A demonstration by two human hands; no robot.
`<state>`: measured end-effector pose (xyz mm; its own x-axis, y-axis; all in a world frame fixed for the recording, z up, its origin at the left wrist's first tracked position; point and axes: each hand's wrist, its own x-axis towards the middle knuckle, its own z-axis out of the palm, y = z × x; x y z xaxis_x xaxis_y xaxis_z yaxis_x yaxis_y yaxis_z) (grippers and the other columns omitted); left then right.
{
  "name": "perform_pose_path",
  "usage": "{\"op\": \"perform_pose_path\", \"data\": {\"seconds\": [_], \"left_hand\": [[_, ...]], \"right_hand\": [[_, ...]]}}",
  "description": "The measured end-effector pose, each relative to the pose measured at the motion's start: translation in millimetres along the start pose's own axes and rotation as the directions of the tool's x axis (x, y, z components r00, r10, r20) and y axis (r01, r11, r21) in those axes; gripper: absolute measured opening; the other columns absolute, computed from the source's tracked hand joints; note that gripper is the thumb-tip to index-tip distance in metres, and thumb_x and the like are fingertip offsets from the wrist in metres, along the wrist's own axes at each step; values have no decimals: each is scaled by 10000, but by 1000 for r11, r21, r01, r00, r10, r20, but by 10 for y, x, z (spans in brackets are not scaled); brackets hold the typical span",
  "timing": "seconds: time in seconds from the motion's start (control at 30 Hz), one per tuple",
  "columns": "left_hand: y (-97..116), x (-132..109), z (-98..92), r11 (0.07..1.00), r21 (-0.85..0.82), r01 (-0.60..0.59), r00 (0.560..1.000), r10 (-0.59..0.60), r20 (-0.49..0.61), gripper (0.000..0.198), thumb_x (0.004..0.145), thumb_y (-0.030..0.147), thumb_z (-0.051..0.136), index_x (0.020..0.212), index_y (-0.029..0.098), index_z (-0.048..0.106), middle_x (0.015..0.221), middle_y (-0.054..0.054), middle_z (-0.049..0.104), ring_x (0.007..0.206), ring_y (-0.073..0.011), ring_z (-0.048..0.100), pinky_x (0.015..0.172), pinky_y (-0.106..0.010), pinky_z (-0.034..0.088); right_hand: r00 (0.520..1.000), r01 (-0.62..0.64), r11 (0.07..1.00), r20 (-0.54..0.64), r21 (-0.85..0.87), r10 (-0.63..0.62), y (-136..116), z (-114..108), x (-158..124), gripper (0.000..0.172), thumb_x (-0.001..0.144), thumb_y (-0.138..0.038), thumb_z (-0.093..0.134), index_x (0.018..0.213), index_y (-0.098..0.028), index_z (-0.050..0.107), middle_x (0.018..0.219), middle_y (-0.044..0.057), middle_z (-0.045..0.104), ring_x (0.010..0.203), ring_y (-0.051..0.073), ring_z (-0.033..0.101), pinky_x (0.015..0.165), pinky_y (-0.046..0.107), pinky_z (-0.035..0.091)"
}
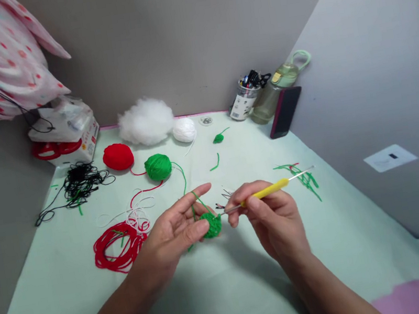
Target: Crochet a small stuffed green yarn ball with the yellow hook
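Observation:
My left hand (pixel 179 228) pinches a small round green crochet piece (pixel 211 225) between thumb and fingers, with green yarn looped over its raised index finger. The yarn runs back to a green yarn ball (pixel 158 167). In my right hand (pixel 274 215) is a crochet hook with a yellow handle (pixel 265 191), held like a pen. Its metal tip points left and meets the upper right edge of the green piece. The hook's other metal end sticks out to the right.
Behind lie a red yarn ball (pixel 118 156), white stuffing (pixel 146 121) and a white ball (pixel 184 130). Red yarn coils (pixel 115 249) and black yarn (pixel 83 183) are left; green scraps (pixel 303 176), a phone (pixel 285 112), bottle (pixel 265 104) and pen cup (pixel 241 101) right.

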<state>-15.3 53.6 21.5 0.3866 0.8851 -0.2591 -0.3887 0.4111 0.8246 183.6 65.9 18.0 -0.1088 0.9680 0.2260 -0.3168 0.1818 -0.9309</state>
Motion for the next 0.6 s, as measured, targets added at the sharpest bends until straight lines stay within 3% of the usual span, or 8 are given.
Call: {"op": "perform_pose_path", "data": {"seconds": [0.2, 0.37, 0.6], "left_hand": [[5, -2, 33, 1000, -2, 9, 997, -9, 79, 622, 923, 368, 721, 1504, 231, 545, 1015, -48, 668, 887, -191, 656, 807, -333, 442], [13, -1, 25, 1000, -31, -1, 995, 5, 100, 581, 919, 331, 719, 1473, 228, 576, 987, -38, 659, 846, -167, 629, 825, -330, 457], [-89, 55, -55, 993, 39, -111, 992, 108, 68, 546, 917, 320, 755, 1443, 306, 611, 1071, -21, 650, 1034, -189, 614, 975, -348, 444]], "right_hand": [[993, -83, 995, 91, 59, 77, -4, 16, -4, 128, 925, -336, 765, 987, -230, 804, 834, 34, 775, 674, 152, 716, 643, 285, 617], [980, -177, 976, 118, 130, 162, -34, -1, 39, 155, 929, -335, 738, 871, -208, 805, 805, 25, 736, 627, 131, 686, 619, 269, 591], [936, -342, 906, 171, 250, 306, -5, 3, 47, 101, 861, -287, 794, 828, -192, 800, 773, 40, 777, 582, 129, 688, 569, 238, 554]]}}
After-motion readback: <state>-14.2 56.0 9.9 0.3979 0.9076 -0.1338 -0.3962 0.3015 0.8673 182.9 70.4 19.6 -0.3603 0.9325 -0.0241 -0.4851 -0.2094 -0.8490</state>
